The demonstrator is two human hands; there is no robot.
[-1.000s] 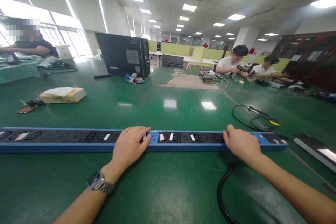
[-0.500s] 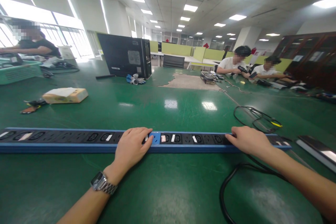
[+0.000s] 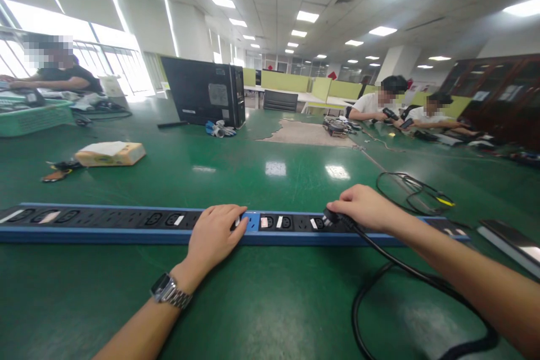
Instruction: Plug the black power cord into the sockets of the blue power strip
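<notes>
A long blue-edged power strip [image 3: 291,238] with black sockets and small white labels lies across the green table. My left hand [image 3: 217,230], with a metal-band watch [image 3: 169,291] at the wrist, is closed over the middle of the strip, just left of a blue socket [image 3: 252,221]. My right hand [image 3: 365,205] pinches a black power plug [image 3: 333,217] above the right part of the strip. The plug's metal prongs point left and down, apart from my left hand. From the plug a thick black cable [image 3: 382,250] runs down right and loops on the table.
A dark slim device [image 3: 512,244] lies at the right, near a coiled cable [image 3: 411,185]. Farther off are a tissue pack [image 3: 112,154], a computer case [image 3: 202,93], gloves [image 3: 220,129] and a green basket [image 3: 36,118]. Other people sit at the far left and far right.
My right hand has lifted and moved left, and the black plug now shows in its fingers with the cable raised behind it. My left hand stays on the strip.
</notes>
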